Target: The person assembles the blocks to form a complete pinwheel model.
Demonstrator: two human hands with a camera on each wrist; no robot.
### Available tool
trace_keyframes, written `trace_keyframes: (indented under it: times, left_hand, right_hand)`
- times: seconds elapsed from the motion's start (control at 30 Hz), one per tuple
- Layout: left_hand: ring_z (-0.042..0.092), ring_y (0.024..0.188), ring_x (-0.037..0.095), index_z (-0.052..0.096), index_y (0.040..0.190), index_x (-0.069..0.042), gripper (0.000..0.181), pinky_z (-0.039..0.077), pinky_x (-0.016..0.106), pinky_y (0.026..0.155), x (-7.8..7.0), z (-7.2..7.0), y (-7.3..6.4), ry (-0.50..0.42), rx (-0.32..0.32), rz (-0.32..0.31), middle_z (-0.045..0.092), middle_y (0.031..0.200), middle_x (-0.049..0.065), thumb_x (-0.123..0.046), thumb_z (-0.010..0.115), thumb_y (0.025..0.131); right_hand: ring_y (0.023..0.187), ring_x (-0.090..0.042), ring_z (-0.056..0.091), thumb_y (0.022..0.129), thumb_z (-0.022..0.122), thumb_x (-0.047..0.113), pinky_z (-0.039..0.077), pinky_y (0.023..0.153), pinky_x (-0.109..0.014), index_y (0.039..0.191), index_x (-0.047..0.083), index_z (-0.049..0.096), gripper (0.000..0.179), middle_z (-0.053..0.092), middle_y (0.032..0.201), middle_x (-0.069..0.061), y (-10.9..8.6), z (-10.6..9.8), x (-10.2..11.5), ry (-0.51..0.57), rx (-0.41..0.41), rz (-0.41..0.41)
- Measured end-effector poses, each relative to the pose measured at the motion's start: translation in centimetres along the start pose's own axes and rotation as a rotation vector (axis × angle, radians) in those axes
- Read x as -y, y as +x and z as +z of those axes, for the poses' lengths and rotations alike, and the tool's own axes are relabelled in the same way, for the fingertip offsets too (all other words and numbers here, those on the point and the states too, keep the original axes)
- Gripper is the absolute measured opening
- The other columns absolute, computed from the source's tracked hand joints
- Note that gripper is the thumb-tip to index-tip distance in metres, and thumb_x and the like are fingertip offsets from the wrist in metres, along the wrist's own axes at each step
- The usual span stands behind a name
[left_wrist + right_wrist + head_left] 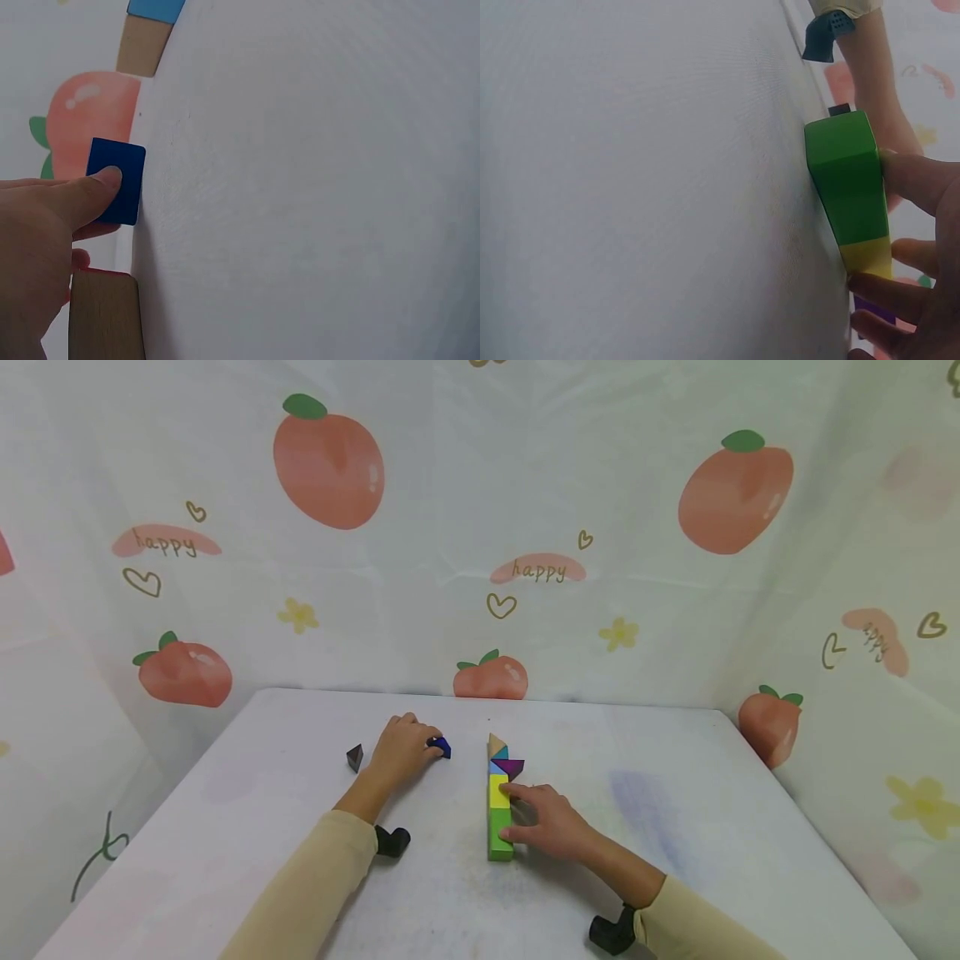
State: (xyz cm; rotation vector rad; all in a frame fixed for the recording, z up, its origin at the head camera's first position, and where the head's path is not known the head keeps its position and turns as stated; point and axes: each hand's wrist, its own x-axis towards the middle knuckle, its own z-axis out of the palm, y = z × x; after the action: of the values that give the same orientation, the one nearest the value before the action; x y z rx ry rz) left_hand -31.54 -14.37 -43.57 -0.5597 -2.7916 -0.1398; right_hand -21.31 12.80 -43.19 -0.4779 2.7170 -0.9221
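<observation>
My left hand [405,747] pinches a dark blue block [129,206] at the back of the table, left of a row of blocks. The row holds a green block [499,843] nearest me, then a yellow block [497,793], a light blue piece [495,768], a teal piece [502,753] and a tan triangular block [495,743]. A purple triangular block [512,766] juts out to the right. Beside the row, my right hand [555,822] has its thumb at the green block's side and a fingertip at the yellow one, with the fingers loosely extended.
A dark triangular block [355,757] stands left of my left hand. A wood-sided block [106,319] with a red edge shows below that hand in the left wrist view. Behind the white table [435,902] hangs a peach-printed cloth [450,527].
</observation>
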Motion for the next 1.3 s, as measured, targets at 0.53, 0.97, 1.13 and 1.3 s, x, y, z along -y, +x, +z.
trace_keyframes:
  times: [0.53, 0.97, 1.13, 1.3]
  left_hand:
    - [0.054, 0.085, 0.018, 0.076, 0.107, -0.018, 0.028, 0.04, 0.041, 0.09, -1.0, 0.5, 0.6, -0.042, -0.006, 0.006, 0.071, 0.088, -0.003, -0.036, 0.076, 0.085]
    - [0.051, 0.083, 0.016, 0.076, 0.107, -0.019, 0.028, 0.041, 0.035, 0.083, -2.7, 0.2, 1.4, -0.123, 0.011, -0.053, 0.068, 0.082, -0.006, -0.036, 0.076, 0.085]
    - [0.052, 0.084, 0.016, 0.076, 0.108, -0.02, 0.03, 0.042, 0.034, 0.081, -3.4, 0.3, 1.6, -0.126, 0.014, -0.055, 0.069, 0.083, -0.006, -0.038, 0.076, 0.084]
    - [0.053, 0.085, 0.016, 0.076, 0.108, -0.021, 0.03, 0.042, 0.033, 0.08, -3.6, 0.6, 1.7, -0.15, 0.018, -0.058, 0.069, 0.084, -0.006, -0.038, 0.076, 0.084]
  right_hand:
    - [0.124, -0.03, 0.045, 0.079, 0.079, 0.044, 0.047, 0.093, -0.054, 0.14, 0.025, 0.053, 0.069, 0.054, 0.133, -0.005, 0.1, 0.0, 0.0, -0.002, -0.007, 0.02]
    - [0.124, -0.031, 0.045, 0.079, 0.078, 0.046, 0.046, 0.093, -0.055, 0.141, 0.026, 0.052, 0.07, 0.053, 0.134, -0.006, 0.1, -0.1, 0.0, -0.002, -0.005, 0.02]
    - [0.124, -0.031, 0.045, 0.079, 0.077, 0.046, 0.046, 0.093, -0.056, 0.141, 0.025, 0.052, 0.07, 0.053, 0.135, -0.006, -0.1, -0.1, 0.0, 0.005, -0.002, 0.003]
    - [0.123, -0.031, 0.046, 0.08, 0.078, 0.045, 0.047, 0.092, -0.054, 0.141, 0.024, 0.053, 0.069, 0.055, 0.133, -0.006, -0.1, -0.2, 0.1, 0.01, -0.003, -0.013]
